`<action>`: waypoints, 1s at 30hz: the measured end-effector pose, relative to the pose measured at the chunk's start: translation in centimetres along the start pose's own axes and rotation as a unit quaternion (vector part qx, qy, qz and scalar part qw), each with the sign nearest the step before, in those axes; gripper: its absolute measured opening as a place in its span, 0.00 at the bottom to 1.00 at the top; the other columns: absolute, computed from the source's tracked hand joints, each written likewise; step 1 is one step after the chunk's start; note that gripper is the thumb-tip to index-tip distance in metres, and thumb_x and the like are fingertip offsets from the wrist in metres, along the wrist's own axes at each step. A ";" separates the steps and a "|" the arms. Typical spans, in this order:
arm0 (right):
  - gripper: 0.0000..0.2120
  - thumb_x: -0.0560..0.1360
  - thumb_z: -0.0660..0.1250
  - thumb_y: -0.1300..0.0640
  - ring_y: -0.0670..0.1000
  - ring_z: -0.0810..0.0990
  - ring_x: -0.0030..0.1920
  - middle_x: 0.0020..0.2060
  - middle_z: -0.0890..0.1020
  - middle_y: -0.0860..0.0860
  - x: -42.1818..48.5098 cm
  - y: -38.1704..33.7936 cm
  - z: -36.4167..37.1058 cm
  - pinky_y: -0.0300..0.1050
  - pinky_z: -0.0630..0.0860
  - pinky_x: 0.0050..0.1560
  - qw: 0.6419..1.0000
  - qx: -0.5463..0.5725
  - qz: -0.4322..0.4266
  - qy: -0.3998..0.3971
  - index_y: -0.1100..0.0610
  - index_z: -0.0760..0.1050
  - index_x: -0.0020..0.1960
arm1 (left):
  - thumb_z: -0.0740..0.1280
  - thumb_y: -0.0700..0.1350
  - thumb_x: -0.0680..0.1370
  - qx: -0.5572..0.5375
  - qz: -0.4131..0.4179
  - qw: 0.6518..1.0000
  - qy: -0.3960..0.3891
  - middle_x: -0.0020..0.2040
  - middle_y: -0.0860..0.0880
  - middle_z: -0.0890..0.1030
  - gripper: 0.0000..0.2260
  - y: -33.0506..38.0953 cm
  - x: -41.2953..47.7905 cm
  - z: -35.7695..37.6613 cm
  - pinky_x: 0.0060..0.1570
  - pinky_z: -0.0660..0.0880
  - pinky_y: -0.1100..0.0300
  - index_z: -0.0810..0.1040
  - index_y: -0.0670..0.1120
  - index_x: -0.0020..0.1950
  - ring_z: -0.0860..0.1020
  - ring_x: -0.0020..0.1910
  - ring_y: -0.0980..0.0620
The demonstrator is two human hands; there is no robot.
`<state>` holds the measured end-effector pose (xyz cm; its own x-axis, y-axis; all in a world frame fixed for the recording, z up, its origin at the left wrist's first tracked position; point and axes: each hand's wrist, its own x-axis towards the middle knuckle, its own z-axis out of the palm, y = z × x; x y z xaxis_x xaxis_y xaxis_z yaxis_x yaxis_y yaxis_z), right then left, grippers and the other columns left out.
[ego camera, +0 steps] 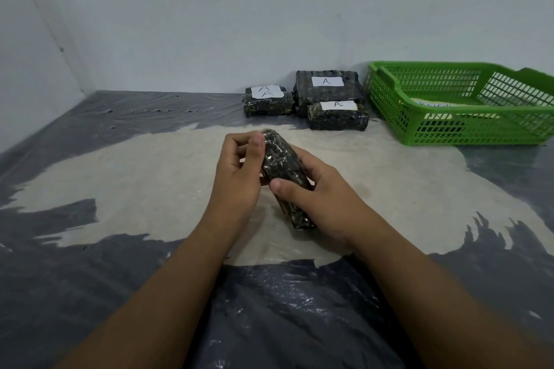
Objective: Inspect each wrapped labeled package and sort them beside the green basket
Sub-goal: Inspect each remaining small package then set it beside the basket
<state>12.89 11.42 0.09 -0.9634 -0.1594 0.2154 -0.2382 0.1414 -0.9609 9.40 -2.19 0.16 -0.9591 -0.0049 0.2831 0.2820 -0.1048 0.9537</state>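
While both hands meet over the middle of the floor covering, they hold one dark wrapped package (283, 172) between them, lifted a little and tilted, with its far end pointing away from the person. The left hand (239, 171) grips the far part of this package, its thumb pressed on the top end, and the right hand (317, 192) is closed around the near part, with the thumb lying across the wrapping. No label shows on the side of the package that faces the camera. The covering is a grey plastic sheet (90, 293) with a large pale worn patch in its middle. Near the far edge of the sheet, by the wall, three more packages with white "A" labels stand close together: a small one (268, 105) on the left, a large one (328, 88) just beside it, and another small one (338, 116) in front of the large one, touching it. The green basket (461, 126) sits at the far right corner, just beside these packages, and something pale with writing lies inside it, but I cannot read it.
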 end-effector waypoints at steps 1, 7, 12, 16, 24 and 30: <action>0.20 0.76 0.70 0.57 0.45 0.82 0.53 0.54 0.84 0.47 0.0 0.0 -0.1 0.41 0.79 0.54 1.000 0.020 0.002 0.008 0.40 0.73 0.64 | 0.61 0.65 0.71 -0.013 -0.017 0.999 -0.030 0.53 0.45 0.81 0.22 0.1 -0.1 0.1 0.47 0.80 0.53 0.73 0.51 0.56 0.82 0.50 0.49; 0.30 0.76 0.70 0.52 0.49 0.80 0.62 0.63 0.80 0.50 -0.1 0.6 0.2 0.54 0.74 0.65 0.997 0.079 0.020 0.002 0.42 0.62 0.74 | 0.67 0.51 0.73 -0.055 -0.019 0.998 -0.027 0.49 0.48 0.84 0.15 0.4 -0.5 0.7 0.50 0.80 0.54 0.73 0.53 0.59 0.83 0.50 0.50; 0.27 0.75 0.71 0.54 0.47 0.82 0.55 0.58 0.81 0.49 0.2 0.8 0.4 0.48 0.80 0.57 0.999 0.002 -0.010 0.050 0.41 0.68 0.71 | 0.66 0.57 0.71 -0.043 -0.018 0.999 -0.020 0.53 0.43 0.80 0.17 0.2 -0.1 0.0 0.48 0.81 0.50 0.72 0.56 0.58 0.82 0.52 0.47; 0.17 0.80 0.63 0.60 0.47 0.85 0.48 0.49 0.85 0.48 0.0 0.2 0.2 0.43 0.80 0.46 0.997 0.054 -0.024 0.053 0.39 0.75 0.60 | 0.64 0.47 0.79 -0.056 -0.063 0.996 -0.039 0.49 0.48 0.84 0.16 0.0 0.2 -0.1 0.50 0.80 0.53 0.70 0.50 0.66 0.83 0.51 0.49; 0.13 0.78 0.66 0.55 0.53 0.85 0.52 0.50 0.86 0.54 0.5 0.3 0.7 0.55 0.80 0.54 0.986 0.135 0.018 0.100 0.52 0.77 0.62 | 0.66 0.43 0.78 0.026 0.006 0.999 -0.026 0.51 0.43 0.81 0.10 0.2 -0.5 0.1 0.42 0.78 0.64 0.73 0.49 0.59 0.81 0.44 0.54; 0.06 0.80 0.64 0.56 0.44 0.82 0.39 0.39 0.84 0.48 0.5 -0.2 0.2 0.39 0.78 0.41 0.991 0.019 -0.008 0.131 0.53 0.80 0.52 | 0.62 0.49 0.81 0.060 0.058 0.996 -0.001 0.37 0.52 0.77 0.06 0.1 -0.5 0.4 0.36 0.75 0.56 0.74 0.48 0.47 0.75 0.34 0.56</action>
<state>12.51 11.11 0.35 -0.9596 0.0989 0.2634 -0.2534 0.1031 -0.9619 9.97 -1.79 0.15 -0.9199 -0.0072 0.3921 0.3920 0.0167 0.9198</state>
